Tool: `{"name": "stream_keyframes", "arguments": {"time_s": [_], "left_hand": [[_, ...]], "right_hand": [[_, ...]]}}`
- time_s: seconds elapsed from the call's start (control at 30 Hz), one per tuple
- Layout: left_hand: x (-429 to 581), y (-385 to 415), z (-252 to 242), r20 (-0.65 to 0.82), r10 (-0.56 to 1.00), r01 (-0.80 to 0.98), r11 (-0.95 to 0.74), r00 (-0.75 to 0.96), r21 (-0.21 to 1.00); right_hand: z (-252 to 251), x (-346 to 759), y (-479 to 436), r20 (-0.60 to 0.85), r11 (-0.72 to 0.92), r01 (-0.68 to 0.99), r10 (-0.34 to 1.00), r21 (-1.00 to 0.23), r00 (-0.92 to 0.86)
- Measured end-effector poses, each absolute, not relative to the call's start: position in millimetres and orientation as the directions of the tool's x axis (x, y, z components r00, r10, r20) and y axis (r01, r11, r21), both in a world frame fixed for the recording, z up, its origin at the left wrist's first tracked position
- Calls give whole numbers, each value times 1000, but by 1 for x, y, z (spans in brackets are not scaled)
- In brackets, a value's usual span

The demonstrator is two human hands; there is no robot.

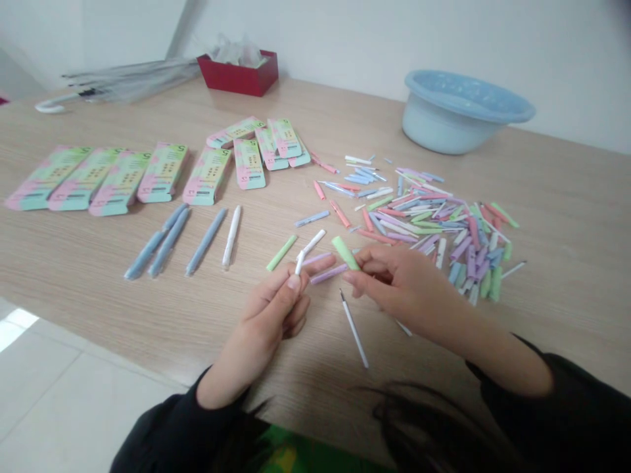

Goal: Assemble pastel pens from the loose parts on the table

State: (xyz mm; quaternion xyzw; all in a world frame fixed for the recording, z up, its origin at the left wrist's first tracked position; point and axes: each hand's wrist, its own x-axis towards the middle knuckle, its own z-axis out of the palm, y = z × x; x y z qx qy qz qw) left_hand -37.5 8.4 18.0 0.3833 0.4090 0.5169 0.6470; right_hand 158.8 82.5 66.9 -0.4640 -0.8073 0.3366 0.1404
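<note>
My left hand (pixel 271 309) pinches a small white pen part (pixel 299 264) between thumb and forefinger, near the table's front edge. Another white piece (pixel 314 242) shows just beyond its tip; whether the two touch, I cannot tell. Held by the fingertips of my right hand (pixel 401 279) is a light green pen cap (pixel 345 252), pointing up and left. Between and below the hands lies a pen refill (pixel 353 328) with a dark tip. A green pen part (pixel 281 252) and a purple pen part (pixel 328 273) rest on the wood close to my left fingers.
Beyond my right hand spreads a pile of mixed pen parts (pixel 434 217). To the left lie blue pens (pixel 206 242), a white pen (pixel 231 237) and several pastel boxes (pixel 162 172). Further back are a blue basin (pixel 441 125), a red box (pixel 236 77) and an umbrella (pixel 133 80).
</note>
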Motion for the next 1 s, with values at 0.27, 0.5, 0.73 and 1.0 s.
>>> {"name": "stream_keyframes", "arguments": {"time_s": [0.27,0.5,0.73,1.0], "left_hand": [[-7,-2,8,14,973,-235,42,231,971],[-23,-5,4,98,977,-99,-80,189,992],[-24,4,13,-7,830,139,-86,558,987],[-14,2,8,-83,821,292,-104,565,951]], "right_hand": [[47,163,37,-62,201,397,827,-895,-559],[30,205,47,20,277,459,871,-844,-490],[14,300,132,218,491,749,870,-445,-441],[-8,293,174,24,612,706,761,-356,-648]]}}
